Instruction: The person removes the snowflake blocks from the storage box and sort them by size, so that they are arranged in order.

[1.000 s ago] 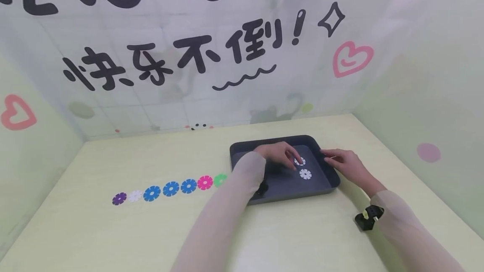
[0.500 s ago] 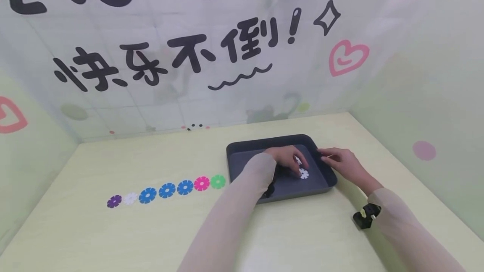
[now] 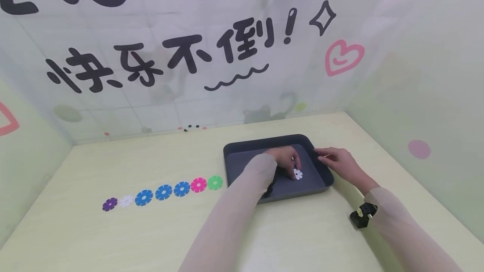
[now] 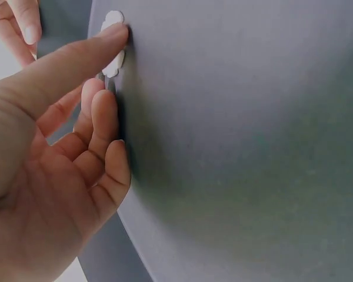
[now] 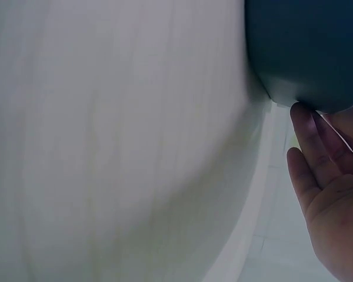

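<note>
Inside the dark grey tray (image 3: 281, 186), my left hand (image 3: 283, 156) reaches down with its fingers bent. Its thumb and finger pinch a white notched plastic disc (image 3: 298, 174) near the tray floor. In the left wrist view the thumb lies across a white disc (image 4: 113, 44), with the other fingers (image 4: 106, 114) curled below. A bit of white also shows between the fingers in the head view; the rest is hidden. My right hand (image 3: 342, 165) holds the tray's right rim between thumb and fingers. The right wrist view shows that hand (image 5: 335, 188) at the tray's outer corner (image 5: 306, 59).
Left of the tray, a row of notched discs lies on the pale table (image 3: 151, 238): purple (image 3: 110, 204), white (image 3: 126, 201), several blue (image 3: 164, 192), pink (image 3: 198, 185) and green (image 3: 215, 182). Printed walls (image 3: 170, 104) enclose the table at the back and sides.
My left hand first reached toward two white discs, then closed its fingers at them and shifted slightly left with a disc. The right hand stays at the tray rim. The head view has shifted slightly.
</note>
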Tool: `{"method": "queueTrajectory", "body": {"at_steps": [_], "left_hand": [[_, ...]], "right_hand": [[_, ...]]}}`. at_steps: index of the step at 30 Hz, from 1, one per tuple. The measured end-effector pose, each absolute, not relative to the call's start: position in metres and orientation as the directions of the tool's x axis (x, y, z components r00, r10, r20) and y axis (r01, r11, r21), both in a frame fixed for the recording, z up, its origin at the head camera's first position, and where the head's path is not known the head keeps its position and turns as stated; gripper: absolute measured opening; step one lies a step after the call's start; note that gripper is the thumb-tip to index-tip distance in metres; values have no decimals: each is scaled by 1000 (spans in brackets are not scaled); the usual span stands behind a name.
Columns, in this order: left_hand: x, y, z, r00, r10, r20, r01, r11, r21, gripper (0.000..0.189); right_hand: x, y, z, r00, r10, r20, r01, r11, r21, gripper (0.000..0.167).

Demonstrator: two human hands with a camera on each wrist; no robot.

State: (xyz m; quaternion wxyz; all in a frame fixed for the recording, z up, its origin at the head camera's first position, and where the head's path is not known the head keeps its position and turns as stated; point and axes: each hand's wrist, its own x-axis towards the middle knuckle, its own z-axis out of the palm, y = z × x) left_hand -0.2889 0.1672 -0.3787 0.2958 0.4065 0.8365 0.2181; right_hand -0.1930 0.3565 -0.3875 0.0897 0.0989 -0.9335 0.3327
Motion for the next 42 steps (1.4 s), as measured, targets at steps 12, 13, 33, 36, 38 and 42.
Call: {"method": "queueTrajectory", "body": {"at_steps": [12,13,33,36,38,42], "left_hand": [[-286,149,-363,-504,816,-281,533,550,643,13],[-287,146,-361,-504,818,-276,538,547,641,12],[-304,1,-326,-592,797,-124,551,512,659,12],[-303,-27,-326,-626,774,-93,537,514,669,11],[-299,-44,-327,-646,760,-71,529,512,677,10],[-291,-78,-331,-691,720,-65,497,538,681,9]], "right_hand": [[-194,355,-389,-963,-123,240,-245,769,-590,31],[-194,355,-390,-963,-124,238,-245,771,-587,31],[-192,356,-388,-958,-135,252,-260,774,-578,30],[-191,356,-388,-958,-137,251,-261,776,-574,30],[-191,355,-388,-958,-139,251,-262,779,-569,30],[-190,354,-387,-959,-137,247,-258,780,-570,30]]}}
